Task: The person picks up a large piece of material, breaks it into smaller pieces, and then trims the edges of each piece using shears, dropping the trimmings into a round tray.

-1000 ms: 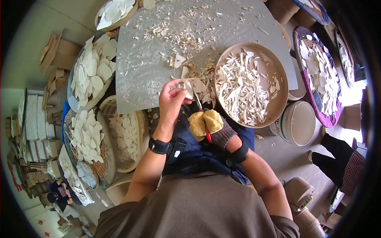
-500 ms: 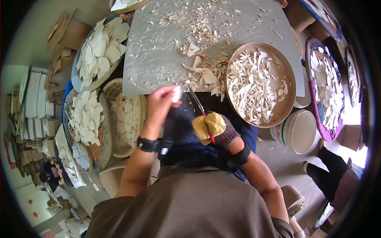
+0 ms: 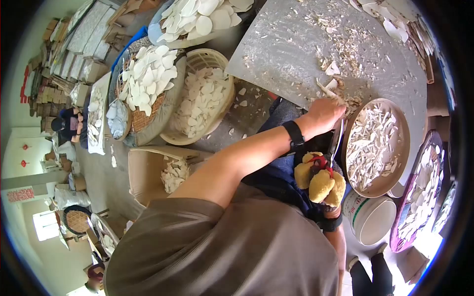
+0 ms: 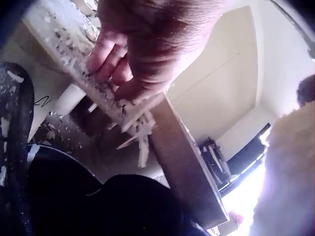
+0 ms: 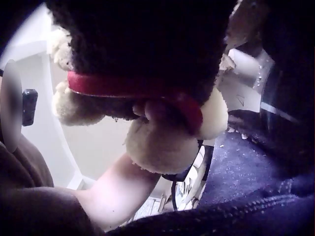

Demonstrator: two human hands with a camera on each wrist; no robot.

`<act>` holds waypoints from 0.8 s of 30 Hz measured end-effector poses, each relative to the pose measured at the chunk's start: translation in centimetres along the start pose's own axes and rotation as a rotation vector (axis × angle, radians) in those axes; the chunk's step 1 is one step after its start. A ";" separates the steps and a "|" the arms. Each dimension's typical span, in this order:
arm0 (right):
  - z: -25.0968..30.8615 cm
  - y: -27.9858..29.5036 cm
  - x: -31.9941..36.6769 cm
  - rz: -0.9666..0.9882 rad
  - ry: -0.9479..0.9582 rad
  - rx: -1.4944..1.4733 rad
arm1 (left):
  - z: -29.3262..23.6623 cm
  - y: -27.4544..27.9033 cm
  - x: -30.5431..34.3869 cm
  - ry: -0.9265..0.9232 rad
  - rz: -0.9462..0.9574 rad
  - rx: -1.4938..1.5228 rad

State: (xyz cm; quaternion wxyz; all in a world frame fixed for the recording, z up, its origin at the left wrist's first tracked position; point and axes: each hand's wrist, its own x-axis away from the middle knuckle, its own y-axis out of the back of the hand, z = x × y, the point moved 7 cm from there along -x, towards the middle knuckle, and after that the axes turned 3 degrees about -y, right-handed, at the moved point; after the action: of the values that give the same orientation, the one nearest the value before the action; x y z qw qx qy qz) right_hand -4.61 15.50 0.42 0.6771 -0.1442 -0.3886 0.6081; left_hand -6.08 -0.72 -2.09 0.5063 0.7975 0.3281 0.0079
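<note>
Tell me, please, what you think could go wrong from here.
The scissors in the right hand appear close to the left hand, so a slip might nick it. The round tray overhangs the edge of the table, so a knock could perhaps tip it and spill its white strips.

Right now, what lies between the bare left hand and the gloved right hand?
In the head view, the blades of the scissors lie there, pointing from the right hand toward the left hand; whether they touch it, I cannot tell.
</note>
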 end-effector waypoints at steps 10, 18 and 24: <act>-0.5 3.0 0.3 -0.159 0.109 0.086 | 3.1 4.5 2.0 0.348 -0.166 0.891; -5.1 6.6 -2.8 -0.022 0.045 -0.484 | 3.2 3.4 5.7 0.664 -0.233 1.243; -6.9 9.4 -5.7 -0.205 0.265 0.166 | 1.1 1.5 6.1 0.642 -0.097 1.205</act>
State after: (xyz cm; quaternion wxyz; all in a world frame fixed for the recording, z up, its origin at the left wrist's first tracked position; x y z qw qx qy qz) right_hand -6.18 14.14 -12.40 0.7904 -0.1263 -0.2572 0.5415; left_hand -0.15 1.24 -3.36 -0.1485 0.8826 0.4444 0.0372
